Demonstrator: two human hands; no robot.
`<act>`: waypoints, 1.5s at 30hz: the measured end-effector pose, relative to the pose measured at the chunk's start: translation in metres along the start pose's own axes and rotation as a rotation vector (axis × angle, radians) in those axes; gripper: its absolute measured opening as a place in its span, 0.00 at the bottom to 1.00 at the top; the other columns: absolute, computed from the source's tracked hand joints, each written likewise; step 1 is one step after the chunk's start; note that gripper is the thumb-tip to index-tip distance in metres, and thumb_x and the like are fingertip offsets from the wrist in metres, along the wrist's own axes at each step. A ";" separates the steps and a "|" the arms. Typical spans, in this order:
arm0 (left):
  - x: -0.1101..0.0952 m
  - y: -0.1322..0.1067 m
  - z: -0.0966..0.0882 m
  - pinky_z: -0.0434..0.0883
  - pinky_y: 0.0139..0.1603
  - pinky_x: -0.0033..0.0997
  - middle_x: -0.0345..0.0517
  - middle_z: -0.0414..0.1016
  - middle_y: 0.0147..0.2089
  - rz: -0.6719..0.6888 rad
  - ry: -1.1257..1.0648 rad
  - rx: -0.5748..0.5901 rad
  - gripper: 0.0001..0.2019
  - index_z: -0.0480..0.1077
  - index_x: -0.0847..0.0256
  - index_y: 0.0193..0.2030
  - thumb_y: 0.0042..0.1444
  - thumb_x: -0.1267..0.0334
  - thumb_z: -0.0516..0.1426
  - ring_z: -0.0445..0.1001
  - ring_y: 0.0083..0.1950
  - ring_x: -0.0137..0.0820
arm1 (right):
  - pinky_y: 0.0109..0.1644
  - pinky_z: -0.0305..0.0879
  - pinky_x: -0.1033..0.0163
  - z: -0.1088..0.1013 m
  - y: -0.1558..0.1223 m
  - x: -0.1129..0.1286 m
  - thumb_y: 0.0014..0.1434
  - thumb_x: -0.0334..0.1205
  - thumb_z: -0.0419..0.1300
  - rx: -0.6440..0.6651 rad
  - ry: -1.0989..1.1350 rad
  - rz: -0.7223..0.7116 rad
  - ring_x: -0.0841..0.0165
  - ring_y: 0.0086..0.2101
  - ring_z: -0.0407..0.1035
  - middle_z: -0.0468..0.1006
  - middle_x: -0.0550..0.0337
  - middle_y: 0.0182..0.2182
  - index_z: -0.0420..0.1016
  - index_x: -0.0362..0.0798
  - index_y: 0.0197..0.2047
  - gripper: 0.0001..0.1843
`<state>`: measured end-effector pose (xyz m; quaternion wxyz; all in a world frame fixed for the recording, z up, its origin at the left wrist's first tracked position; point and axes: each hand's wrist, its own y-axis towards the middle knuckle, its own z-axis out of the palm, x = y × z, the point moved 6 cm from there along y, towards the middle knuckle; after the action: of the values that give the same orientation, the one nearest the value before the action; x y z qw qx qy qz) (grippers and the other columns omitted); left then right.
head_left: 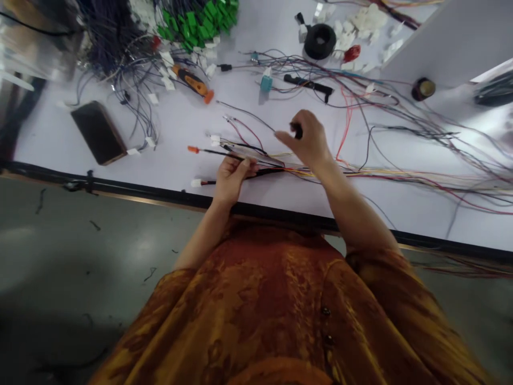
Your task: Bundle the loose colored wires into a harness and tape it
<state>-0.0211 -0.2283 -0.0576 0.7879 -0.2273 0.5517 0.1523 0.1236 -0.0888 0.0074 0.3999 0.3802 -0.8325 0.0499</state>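
Note:
My left hand (232, 175) is closed on a bundle of coloured wires (401, 176) near the table's front edge, pinning it to the white table (176, 176). The bundle runs off to the right. Its left ends carry an orange tip (193, 149) and white connectors (215, 140). My right hand (306, 140) hovers just above the bundle with fingers pinched on a small black thing (297, 130), maybe a roll of tape.
A dark phone (98, 132) lies at the left. An orange-handled screwdriver (192, 83), green connectors (200, 21), white connectors (360, 27), a black tape roll (319, 41) and another roll (422, 88) lie further back. Loose wires spread to the right. A white board (449, 43) stands at the back right.

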 end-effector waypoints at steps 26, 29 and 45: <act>-0.053 -0.026 -0.033 0.70 0.60 0.52 0.53 0.80 0.53 0.663 1.177 0.067 0.12 0.74 0.58 0.50 0.66 0.57 0.54 0.75 0.57 0.46 | 0.52 0.69 0.54 0.073 -0.078 0.006 0.71 0.38 0.51 0.196 -0.305 0.059 0.58 0.45 0.70 0.79 0.50 0.43 0.83 0.51 0.46 0.17; -0.013 -0.020 -0.002 0.68 0.56 0.44 0.56 0.82 0.45 0.675 1.320 0.273 0.14 0.76 0.62 0.44 0.68 0.59 0.50 0.76 0.50 0.42 | 0.56 0.69 0.58 0.056 -0.088 0.011 0.69 0.37 0.55 0.129 -0.265 0.026 0.60 0.49 0.71 0.80 0.54 0.48 0.82 0.57 0.50 0.15; -0.006 -0.011 0.005 0.68 0.41 0.40 0.51 0.81 0.33 0.915 1.622 0.189 0.09 0.74 0.62 0.40 0.68 0.64 0.53 0.78 0.35 0.42 | 0.49 0.66 0.59 -0.291 -0.078 -0.289 0.67 0.35 0.50 -0.117 -0.874 0.876 0.58 0.47 0.74 0.80 0.43 0.50 0.82 0.43 0.50 0.20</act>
<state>-0.0143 -0.2350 -0.0482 0.0408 0.0399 0.9788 0.1968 0.4714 0.1405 -0.0169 -0.0153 -0.0341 -0.9993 0.0036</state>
